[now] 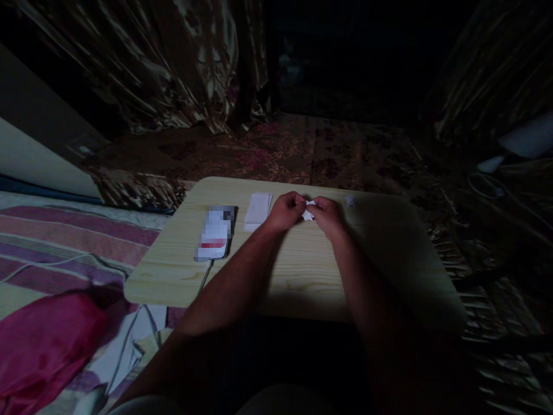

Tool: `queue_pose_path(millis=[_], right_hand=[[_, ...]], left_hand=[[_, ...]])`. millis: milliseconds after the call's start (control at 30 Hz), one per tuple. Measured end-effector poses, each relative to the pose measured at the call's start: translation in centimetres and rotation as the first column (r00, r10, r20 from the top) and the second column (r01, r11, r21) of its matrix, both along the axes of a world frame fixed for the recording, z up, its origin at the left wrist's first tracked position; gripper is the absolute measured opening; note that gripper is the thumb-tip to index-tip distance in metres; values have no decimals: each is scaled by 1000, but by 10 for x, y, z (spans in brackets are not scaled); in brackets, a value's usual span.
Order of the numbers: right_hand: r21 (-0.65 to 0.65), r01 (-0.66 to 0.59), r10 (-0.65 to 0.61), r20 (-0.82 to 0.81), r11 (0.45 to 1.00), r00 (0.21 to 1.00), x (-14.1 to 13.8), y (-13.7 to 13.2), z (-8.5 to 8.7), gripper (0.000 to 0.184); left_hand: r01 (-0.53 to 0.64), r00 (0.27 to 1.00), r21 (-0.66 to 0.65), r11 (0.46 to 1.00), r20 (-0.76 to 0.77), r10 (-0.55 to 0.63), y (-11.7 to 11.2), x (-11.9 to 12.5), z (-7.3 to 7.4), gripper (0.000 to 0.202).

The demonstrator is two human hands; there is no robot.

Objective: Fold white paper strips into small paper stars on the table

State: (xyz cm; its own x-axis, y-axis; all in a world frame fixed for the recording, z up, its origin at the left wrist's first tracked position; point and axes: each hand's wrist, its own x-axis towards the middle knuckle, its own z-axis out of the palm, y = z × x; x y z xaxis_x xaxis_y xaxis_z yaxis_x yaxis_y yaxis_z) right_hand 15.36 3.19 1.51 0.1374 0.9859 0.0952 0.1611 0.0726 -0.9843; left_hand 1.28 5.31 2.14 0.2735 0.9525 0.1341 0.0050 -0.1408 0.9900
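Between my two hands, over the far middle of the wooden table (pixel 298 259), is a small piece of folded white paper (pixel 308 213). My left hand (pixel 286 211) pinches its left side, fingers closed. On the paper's right side my right hand (pixel 327 214) is closed too, thumb and fingertips pressed to it. A stack of white paper (pixel 258 210) lies on the table just left of my left hand. Beyond my right hand rests a small crumpled or folded white piece (pixel 349 200); its exact form is too dim to tell.
A phone (pixel 216 230) with a blurred screen lies at the table's left, a cable (pixel 206 275) running from its lower end. Left of the table is a striped bedspread (pixel 73 242) with a pink-red cloth or bag (pixel 52 340). Patterned curtains (pixel 194 63) hang behind.
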Motion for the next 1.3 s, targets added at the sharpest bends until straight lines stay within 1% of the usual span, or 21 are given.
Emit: queue_pose_path(millis=[67, 133, 200, 300, 400, 467, 600, 667, 833, 1067, 1200, 1300], right_hand=[[30, -5, 6, -5, 1000, 1000, -2, 4, -3, 16], [31, 9, -9, 0, 999, 1000, -2, 7, -7, 17], [43, 5, -4, -22, 999, 1000, -1, 8, -13, 18], [63, 19, -14, -72, 998, 997, 2, 10, -18, 18], [40, 9, -7, -65, 999, 998, 2, 11, -18, 17], [37, -9, 11, -50, 999, 999, 1, 10, -16, 18], [36, 9, -7, -33, 999, 999, -2, 7, -12, 17], [45, -2, 3, -35, 999, 999, -2, 7, -11, 17], [59, 17, -16, -10, 998, 1000, -2, 7, -12, 15], [64, 52, -52, 4, 997, 999, 0, 7, -15, 17], [73, 47, -45, -29, 996, 999, -1, 7, -15, 16], [69, 60, -59, -18, 996, 998, -1, 6, -14, 16]], left_hand=[[-60, 996, -21, 998, 60, 61, -1, 3, -5, 26], [-98, 991, -30, 995, 94, 100, -2, 5, -12, 26], [-105, 989, -30, 994, 97, 108, -1, 7, -18, 25], [-108, 988, -49, 993, 104, 112, 2, 7, -22, 24], [-99, 987, -75, 992, 116, 107, 4, 7, -23, 21], [-93, 988, -70, 993, 121, 101, 4, 7, -23, 20], [-100, 986, -59, 993, 126, 107, 4, 6, -22, 19], [-106, 986, -55, 993, 127, 112, 3, 6, -22, 18], [-112, 990, -11, 994, 89, 112, 3, 6, -21, 16], [-127, 988, 20, 992, 95, 124, 3, 8, -23, 16], [-115, 991, 30, 993, 77, 112, 4, 8, -25, 16], [-110, 991, 36, 993, 74, 107, 3, 8, -25, 15]])
